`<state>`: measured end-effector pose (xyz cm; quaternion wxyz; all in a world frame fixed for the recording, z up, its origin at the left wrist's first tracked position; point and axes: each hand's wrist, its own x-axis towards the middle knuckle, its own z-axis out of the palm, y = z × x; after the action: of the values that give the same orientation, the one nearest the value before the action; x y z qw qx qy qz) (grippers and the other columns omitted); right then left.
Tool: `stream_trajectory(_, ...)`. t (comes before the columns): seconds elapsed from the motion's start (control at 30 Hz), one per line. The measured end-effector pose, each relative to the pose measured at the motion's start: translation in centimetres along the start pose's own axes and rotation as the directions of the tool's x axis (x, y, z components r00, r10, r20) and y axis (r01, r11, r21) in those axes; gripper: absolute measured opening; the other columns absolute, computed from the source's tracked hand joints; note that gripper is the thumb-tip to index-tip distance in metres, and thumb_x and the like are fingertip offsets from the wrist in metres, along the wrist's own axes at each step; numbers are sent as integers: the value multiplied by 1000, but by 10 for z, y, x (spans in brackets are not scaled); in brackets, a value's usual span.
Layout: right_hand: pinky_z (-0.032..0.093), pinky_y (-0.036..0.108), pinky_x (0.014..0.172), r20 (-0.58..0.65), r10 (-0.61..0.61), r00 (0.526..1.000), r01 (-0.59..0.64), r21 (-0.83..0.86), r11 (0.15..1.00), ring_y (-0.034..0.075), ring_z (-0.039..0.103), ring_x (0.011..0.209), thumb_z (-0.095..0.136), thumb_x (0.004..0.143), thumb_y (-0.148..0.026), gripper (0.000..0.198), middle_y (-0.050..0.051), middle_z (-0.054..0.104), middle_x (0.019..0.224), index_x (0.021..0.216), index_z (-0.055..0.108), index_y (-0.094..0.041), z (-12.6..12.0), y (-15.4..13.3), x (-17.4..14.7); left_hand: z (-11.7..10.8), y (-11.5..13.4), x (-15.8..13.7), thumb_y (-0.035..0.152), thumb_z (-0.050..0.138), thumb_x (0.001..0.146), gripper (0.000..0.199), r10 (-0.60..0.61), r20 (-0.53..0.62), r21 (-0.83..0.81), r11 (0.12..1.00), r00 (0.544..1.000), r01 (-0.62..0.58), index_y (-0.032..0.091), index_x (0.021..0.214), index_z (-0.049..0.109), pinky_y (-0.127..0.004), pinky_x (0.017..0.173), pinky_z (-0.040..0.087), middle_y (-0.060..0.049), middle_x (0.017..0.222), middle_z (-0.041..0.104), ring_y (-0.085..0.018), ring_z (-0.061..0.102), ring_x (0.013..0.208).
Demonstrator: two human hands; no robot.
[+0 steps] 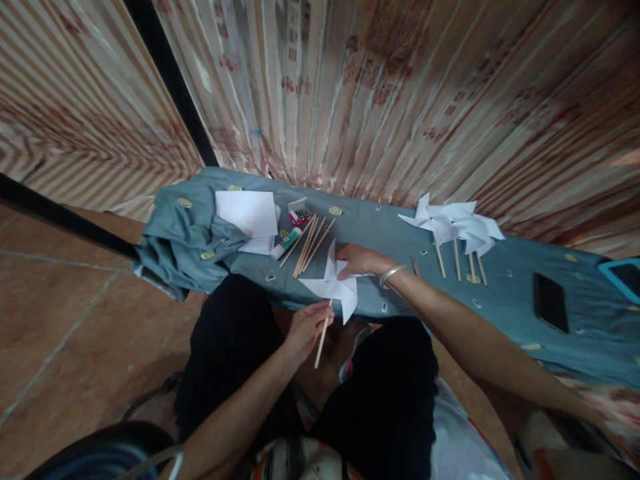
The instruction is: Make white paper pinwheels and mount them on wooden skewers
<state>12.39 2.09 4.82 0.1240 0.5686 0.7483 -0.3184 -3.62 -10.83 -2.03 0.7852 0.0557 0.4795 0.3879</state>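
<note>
A white paper pinwheel (345,291) on a wooden stick (323,340) is between my hands, over the bench's near edge. My left hand (306,327) is closed round the stick just below the paper blades. My right hand (361,259), with a silver bangle at the wrist, has its fingers closed on the pinwheel near its centre and right blade; the fingertips are partly hidden. Just beyond lie several loose wooden sticks (307,247), a glue stick (286,243) with a green label, and a small open box of pins (300,212).
A stack of white paper (247,212) lies at the left of the cloth-covered bench (370,223). Several finished-looking pinwheels (455,223) rest at the right, beyond my right forearm. A dark phone (551,302) and a blue-edged device (623,277) lie farther right. A curtain hangs behind.
</note>
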Motion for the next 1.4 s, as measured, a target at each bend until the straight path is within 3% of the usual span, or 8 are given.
stream_trajectory(0.23,40,26,60,70,33,997,-30,-43,999,19,63,70,77,65,-24,14,3,72,74,76,76,-17,-3,-2,5,-8,-10,2,27,84,66,24,-98,69,127,988,993,88,10,81,75,-17,49,43,-2,64,65,-6,57,50)
stream_trajectory(0.4,42,27,64,112,32,993,-31,-14,999,20,64,73,77,63,-25,16,3,72,75,77,77,-18,-4,-1,8,-11,-14,5,46,82,61,39,-2,154,222,974,988,-33,10,76,73,-19,41,32,2,54,57,-6,49,40)
stream_trajectory(0.57,40,27,58,154,43,987,-37,-43,998,19,63,68,75,64,-26,19,3,71,73,80,77,-16,-5,3,13,-10,-15,6,55,79,58,46,55,158,277,956,986,-98,12,72,71,-22,39,30,3,51,55,-7,45,36)
stream_trajectory(0.7,40,26,56,179,19,984,-28,45,999,18,62,68,76,62,-23,18,1,70,72,79,77,-17,-4,6,15,-9,-14,7,59,78,59,49,46,162,292,952,986,-93,12,68,69,-23,38,30,3,49,54,-8,45,34)
stream_trajectory(0.93,44,28,68,172,57,984,-72,84,994,21,64,82,78,61,-23,18,3,70,81,79,77,-19,-4,8,16,-6,-14,7,63,79,55,51,2,154,264,964,988,-43,14,61,65,-23,36,31,3,47,53,-8,45,33)
stream_trajectory(1.4,40,25,60,129,-59,990,26,251,968,16,58,67,74,62,-33,22,-1,69,72,77,74,-17,-1,15,1,-8,-18,7,53,81,56,48,23,115,210,977,993,-47,10,73,72,-21,38,36,1,52,58,-9,50,38)
